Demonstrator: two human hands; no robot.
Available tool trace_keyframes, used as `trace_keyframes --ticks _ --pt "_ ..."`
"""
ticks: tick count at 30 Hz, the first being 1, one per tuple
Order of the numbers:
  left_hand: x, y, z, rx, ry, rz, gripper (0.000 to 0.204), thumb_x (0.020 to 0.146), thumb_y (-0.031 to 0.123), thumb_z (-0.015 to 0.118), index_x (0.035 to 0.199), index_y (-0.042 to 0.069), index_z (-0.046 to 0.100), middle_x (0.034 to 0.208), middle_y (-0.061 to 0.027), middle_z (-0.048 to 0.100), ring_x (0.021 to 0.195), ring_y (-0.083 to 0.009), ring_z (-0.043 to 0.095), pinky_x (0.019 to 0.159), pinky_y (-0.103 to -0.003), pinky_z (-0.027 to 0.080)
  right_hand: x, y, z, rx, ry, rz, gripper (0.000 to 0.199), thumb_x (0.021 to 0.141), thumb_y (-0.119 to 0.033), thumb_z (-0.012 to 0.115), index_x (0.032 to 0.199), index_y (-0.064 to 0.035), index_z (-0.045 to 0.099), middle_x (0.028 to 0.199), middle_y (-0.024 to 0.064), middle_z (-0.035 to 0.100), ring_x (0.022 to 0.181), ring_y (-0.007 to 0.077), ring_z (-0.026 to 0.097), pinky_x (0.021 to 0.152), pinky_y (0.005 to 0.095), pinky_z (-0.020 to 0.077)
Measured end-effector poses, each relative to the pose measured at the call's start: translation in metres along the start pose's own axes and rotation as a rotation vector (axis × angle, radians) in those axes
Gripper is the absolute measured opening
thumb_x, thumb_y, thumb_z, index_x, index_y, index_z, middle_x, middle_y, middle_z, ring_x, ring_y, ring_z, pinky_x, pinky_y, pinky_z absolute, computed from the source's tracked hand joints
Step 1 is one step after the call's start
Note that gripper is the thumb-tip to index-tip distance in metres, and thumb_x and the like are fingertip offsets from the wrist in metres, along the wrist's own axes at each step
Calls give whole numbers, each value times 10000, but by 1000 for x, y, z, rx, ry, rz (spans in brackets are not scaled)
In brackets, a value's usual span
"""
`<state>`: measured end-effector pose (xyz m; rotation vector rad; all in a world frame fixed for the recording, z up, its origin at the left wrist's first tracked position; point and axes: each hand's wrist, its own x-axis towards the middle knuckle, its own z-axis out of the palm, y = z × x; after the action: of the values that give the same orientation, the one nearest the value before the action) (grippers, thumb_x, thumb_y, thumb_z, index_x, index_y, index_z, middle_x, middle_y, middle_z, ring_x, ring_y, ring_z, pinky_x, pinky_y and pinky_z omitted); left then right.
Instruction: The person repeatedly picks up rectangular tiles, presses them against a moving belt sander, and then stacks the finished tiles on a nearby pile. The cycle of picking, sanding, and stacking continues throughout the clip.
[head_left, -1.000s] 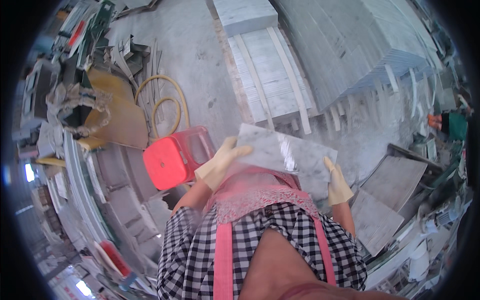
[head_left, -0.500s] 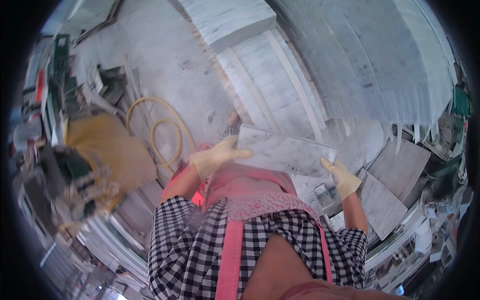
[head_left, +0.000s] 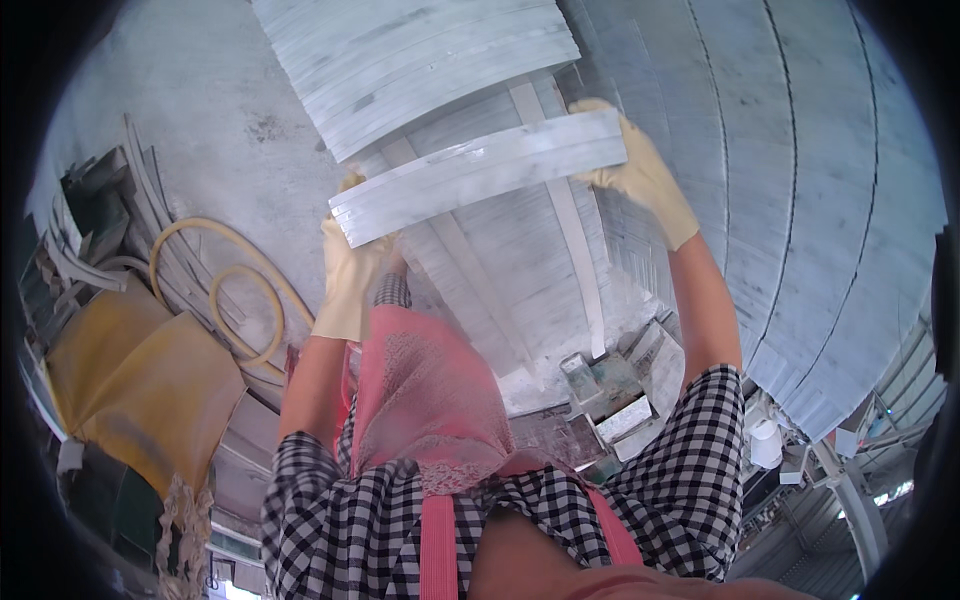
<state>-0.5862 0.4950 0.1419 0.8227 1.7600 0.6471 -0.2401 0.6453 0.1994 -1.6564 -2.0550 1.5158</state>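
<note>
Hands (head_left: 346, 268) (head_left: 640, 175) clasp the marble slab (head_left: 480, 175) by its ends, floor (head_left: 220, 120) spreading out leftward.

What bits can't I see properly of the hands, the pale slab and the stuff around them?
All in the head view:
1. The left hand: some fingers are hidden behind the pale slab.
2. The right hand: partly covered by the slab's end.
3. The slab's underside: turned away from the camera.
4. The stack of slabs: cut off by the upper edge.
5. The whitish thing at lower right: too small to tell.
</note>
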Motion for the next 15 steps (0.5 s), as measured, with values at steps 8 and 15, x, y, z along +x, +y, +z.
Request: trace_keyframes --ticks 8,15 --pt "8 3 28 155 448 305 496 926 68 608 1410 13 521 1090 -150 697 949 -281 683 877 -336 534 39 13 -11 533 92 253 649 771 0 746 1376 -84 527 1363 84 608 1151 254 626 954 363 519" --pt "30 -12 12 -39 -79 -51 867 825 270 741 1540 28 314 1474 -208 484 1316 -376 511 1112 -397 418 34 21 12 237 347 1 665 952 -223 655 1508 25 389 1535 182 456 1423 291 444 1162 419 352"
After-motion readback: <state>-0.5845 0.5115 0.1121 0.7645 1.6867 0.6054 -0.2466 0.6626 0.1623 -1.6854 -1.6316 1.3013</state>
